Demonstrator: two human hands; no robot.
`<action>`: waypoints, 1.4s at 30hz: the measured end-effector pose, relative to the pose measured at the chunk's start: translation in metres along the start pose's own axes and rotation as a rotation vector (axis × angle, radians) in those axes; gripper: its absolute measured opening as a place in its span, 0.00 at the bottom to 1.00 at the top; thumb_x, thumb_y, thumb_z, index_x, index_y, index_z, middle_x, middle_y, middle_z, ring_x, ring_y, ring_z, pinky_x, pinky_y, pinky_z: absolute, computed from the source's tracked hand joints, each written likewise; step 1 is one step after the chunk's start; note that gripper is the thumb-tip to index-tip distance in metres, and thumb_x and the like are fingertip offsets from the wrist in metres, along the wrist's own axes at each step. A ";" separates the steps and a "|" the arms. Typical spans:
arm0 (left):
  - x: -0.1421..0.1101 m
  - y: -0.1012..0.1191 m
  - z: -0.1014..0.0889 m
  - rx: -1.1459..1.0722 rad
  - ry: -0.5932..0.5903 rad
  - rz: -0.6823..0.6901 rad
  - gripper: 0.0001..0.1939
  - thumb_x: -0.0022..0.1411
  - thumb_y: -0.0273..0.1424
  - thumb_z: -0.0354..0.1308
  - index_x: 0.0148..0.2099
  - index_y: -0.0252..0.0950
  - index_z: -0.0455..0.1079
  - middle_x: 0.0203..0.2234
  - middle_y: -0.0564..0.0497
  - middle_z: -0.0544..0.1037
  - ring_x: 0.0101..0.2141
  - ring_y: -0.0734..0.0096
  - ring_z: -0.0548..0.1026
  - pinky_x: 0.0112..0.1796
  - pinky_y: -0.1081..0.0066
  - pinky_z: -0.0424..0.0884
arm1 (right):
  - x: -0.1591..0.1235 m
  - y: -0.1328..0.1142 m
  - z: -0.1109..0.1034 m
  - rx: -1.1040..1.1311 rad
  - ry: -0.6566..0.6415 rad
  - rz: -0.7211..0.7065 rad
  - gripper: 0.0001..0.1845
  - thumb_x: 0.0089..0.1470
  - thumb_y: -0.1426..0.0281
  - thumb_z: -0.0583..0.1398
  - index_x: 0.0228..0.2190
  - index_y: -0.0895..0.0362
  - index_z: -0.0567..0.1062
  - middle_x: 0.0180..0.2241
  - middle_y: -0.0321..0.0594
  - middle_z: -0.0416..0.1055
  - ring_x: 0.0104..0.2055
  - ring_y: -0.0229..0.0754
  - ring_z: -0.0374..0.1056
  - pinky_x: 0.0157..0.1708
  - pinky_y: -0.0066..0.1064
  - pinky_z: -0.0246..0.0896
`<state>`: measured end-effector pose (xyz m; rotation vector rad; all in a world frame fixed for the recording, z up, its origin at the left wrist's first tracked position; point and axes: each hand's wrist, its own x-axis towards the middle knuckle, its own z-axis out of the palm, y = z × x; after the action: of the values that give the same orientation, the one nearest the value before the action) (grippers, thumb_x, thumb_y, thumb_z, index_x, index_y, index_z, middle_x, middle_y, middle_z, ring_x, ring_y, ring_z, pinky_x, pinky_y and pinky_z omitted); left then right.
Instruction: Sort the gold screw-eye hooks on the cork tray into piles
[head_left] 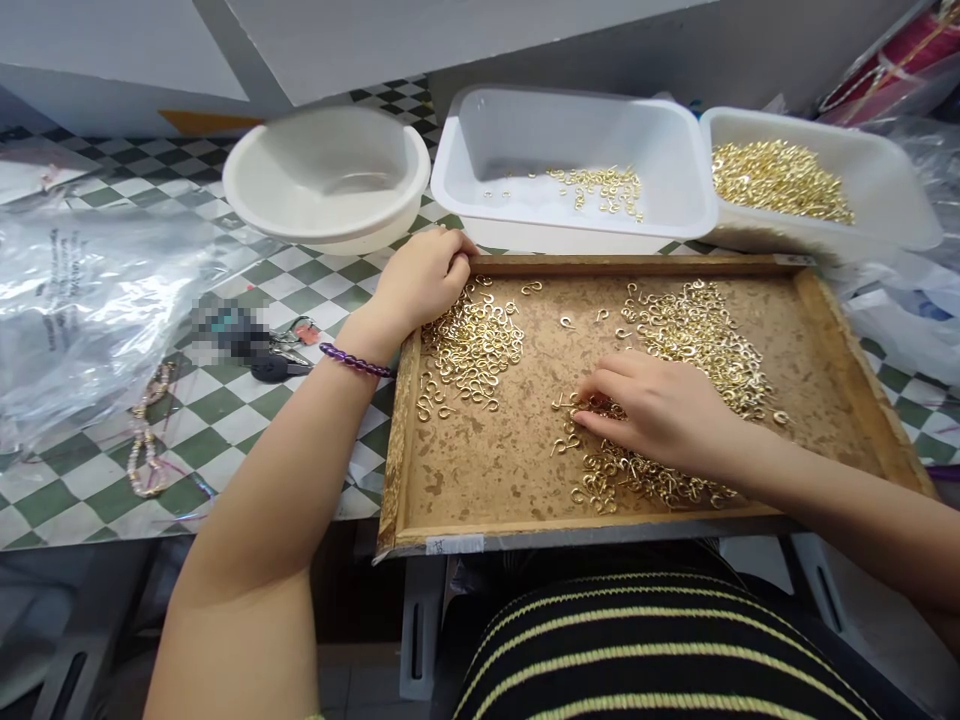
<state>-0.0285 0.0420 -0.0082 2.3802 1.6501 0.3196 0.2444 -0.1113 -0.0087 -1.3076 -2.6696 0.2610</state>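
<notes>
A shallow wooden tray [517, 470] holds many small gold-coloured metal hooks, curled like S or question-mark shapes. One pile of hooks [480, 345] lies at the tray's left. A larger heap of hooks [705, 340] spreads over the right half, down to the front. My left hand [427, 280], with a purple bead bracelet [352, 360] at the wrist, is curled over the far left corner of the tray. My right hand [652, 410] reaches into the right heap, thumb and fingertips pinched together at its left edge on a hook; the fingers partly hide it.
Behind the tray stand a round white basin [326, 225], a rectangular white tub [570, 225] with some hooks, and another tub [892, 205] piled with hooks. Left on the checked cloth lie plastic bags [82, 310], keys [274, 368] and a bead string [142, 450]. More plastic [911, 310] lies right.
</notes>
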 end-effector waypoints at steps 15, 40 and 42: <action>-0.001 0.004 -0.003 -0.015 -0.045 -0.033 0.22 0.68 0.29 0.43 0.56 0.34 0.74 0.53 0.42 0.77 0.57 0.56 0.73 0.65 0.57 0.71 | -0.005 -0.001 0.002 -0.015 0.122 -0.157 0.11 0.67 0.69 0.57 0.33 0.58 0.74 0.31 0.36 0.72 0.33 0.37 0.66 0.28 0.27 0.51; 0.001 -0.008 0.005 -0.056 0.044 0.029 0.19 0.66 0.31 0.44 0.50 0.40 0.75 0.48 0.44 0.79 0.52 0.59 0.74 0.61 0.58 0.74 | -0.003 -0.005 -0.028 0.223 -0.276 -0.556 0.10 0.70 0.71 0.55 0.39 0.58 0.76 0.35 0.38 0.70 0.34 0.35 0.60 0.34 0.31 0.52; 0.000 -0.005 0.003 -0.048 0.022 0.014 0.19 0.66 0.30 0.44 0.50 0.39 0.75 0.48 0.43 0.78 0.52 0.58 0.74 0.62 0.56 0.73 | -0.007 -0.006 -0.021 0.247 -0.309 -0.534 0.09 0.69 0.72 0.56 0.37 0.59 0.75 0.35 0.38 0.69 0.34 0.36 0.58 0.34 0.31 0.49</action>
<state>-0.0321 0.0439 -0.0125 2.3621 1.6178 0.3850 0.2490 -0.1186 0.0130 -0.4872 -2.9847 0.7347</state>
